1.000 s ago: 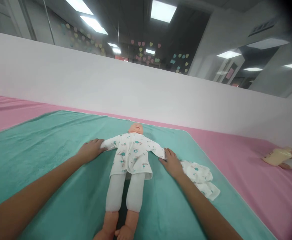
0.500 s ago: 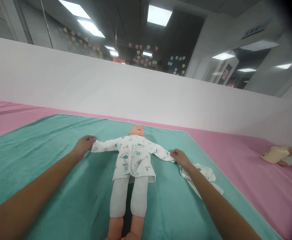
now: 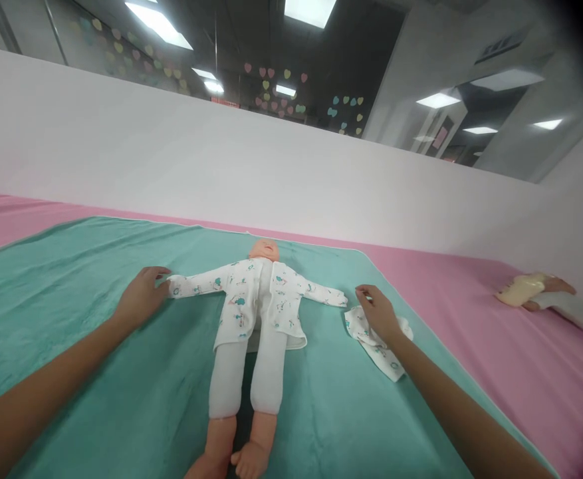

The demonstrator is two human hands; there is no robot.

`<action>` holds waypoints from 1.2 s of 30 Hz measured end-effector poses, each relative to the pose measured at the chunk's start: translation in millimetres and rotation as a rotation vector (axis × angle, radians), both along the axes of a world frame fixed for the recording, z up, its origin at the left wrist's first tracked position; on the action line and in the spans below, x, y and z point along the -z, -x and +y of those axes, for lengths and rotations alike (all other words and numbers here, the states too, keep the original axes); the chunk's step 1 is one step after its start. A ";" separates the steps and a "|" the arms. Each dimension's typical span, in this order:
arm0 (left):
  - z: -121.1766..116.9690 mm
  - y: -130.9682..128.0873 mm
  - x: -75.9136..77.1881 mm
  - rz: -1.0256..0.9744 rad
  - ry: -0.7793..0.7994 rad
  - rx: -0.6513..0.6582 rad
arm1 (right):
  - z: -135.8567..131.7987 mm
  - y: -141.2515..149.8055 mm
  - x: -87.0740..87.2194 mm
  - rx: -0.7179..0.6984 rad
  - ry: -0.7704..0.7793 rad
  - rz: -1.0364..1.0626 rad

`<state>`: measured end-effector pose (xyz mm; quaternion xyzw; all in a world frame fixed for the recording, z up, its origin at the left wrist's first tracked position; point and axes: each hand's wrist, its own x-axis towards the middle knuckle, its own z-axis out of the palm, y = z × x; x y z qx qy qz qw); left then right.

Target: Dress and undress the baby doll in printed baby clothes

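Observation:
A baby doll (image 3: 258,313) lies on its back on a teal towel (image 3: 72,313), arms spread, in a white printed top with both sleeves pulled out straight and white leggings. My left hand (image 3: 140,299) is at the end of the doll's left-side sleeve, fingers and thumb closed on the cuff. My right hand (image 3: 379,314) sits just right of the other sleeve's end, a small gap away, fingers loosely bent and holding nothing. It hovers over a small folded white printed cloth (image 3: 378,346) on the towel.
The towel lies on a pink sheet (image 3: 470,313), with a white partition wall (image 3: 271,173) behind. At the far right, another person's hand (image 3: 553,287) holds a cream-coloured object (image 3: 520,291) on the pink sheet.
Both sleeves were pulled outward and now lie straight. My right hand has let go of its sleeve and moved right over the folded cloth. The top has opened slightly at the front.

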<state>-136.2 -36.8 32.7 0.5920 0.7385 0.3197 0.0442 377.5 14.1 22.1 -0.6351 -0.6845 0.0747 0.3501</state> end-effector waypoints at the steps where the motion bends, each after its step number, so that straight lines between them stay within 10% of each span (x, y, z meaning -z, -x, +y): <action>1: -5.6 -5.1 0.6 0.046 -0.002 0.046 | -18.8 -9.0 -2.1 0.006 0.020 -0.050; 6: -35.5 -70.6 -0.2 0.144 -0.132 0.333 | -87.6 -44.7 1.4 -0.087 0.122 -0.530; 10: -66.1 -149.7 -6.3 0.225 -0.249 0.681 | -89.3 -49.0 2.7 -0.042 -0.018 -0.695; 16: -97.8 -222.0 -22.8 0.154 -0.192 0.948 | -86.2 -29.2 -39.9 -0.065 0.224 -0.167; 22: -116.2 -258.2 -54.0 -0.367 0.156 0.926 | -140.5 23.0 -103.5 -0.298 0.250 0.815; 28: -140.1 -278.9 -92.4 -0.746 0.130 0.766 | -169.0 70.6 -137.0 -0.450 0.253 1.115; 36: -116.2 -224.2 -107.2 0.048 0.030 0.504 | -167.9 61.5 -119.5 -0.224 0.003 0.887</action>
